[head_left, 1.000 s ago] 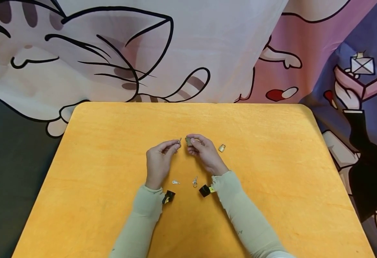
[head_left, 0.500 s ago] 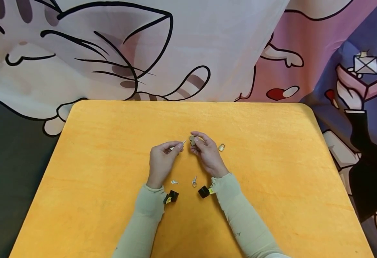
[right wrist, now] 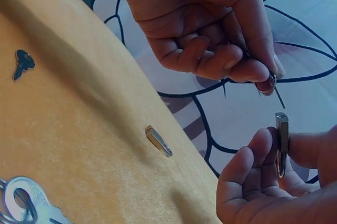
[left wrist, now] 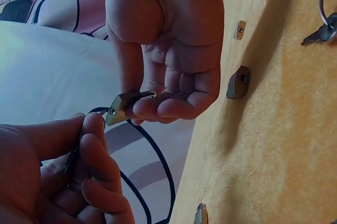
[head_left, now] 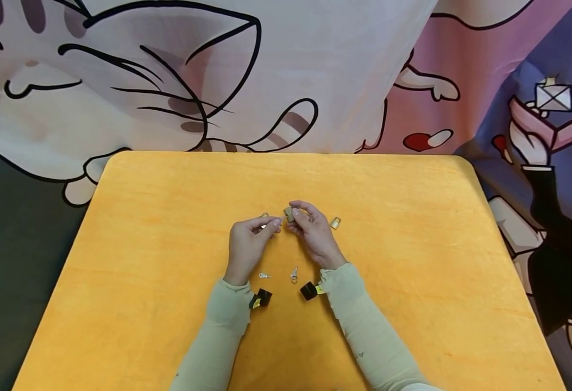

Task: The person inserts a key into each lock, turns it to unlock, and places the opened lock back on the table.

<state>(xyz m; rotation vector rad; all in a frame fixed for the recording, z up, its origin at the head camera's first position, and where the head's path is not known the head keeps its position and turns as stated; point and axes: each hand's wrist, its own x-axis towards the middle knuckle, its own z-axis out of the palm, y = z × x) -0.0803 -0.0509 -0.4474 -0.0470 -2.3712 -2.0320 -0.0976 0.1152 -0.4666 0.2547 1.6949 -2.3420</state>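
Note:
My left hand pinches a small key between thumb and forefinger, its blade pointing at the padlock in my other hand. My right hand holds that brass-coloured padlock by thumb and fingertips, its keyhole side turned to the key. In the left wrist view the key tip is right beside the body of the held padlock, and its shackle lies against the right fingers. The right wrist view has a narrow gap between blade and padlock. Both hands are raised above the table.
On the yellow table one small padlock lies right of my right hand, another padlock just beyond my left fingers. Nearer me are a loose key and a key on a ring. A cartoon-printed cloth hangs behind.
My left hand has moved slightly right, and its key has swung from pointing upward to pointing at the padlock. The right hand has shifted only a little, still holding the padlock.

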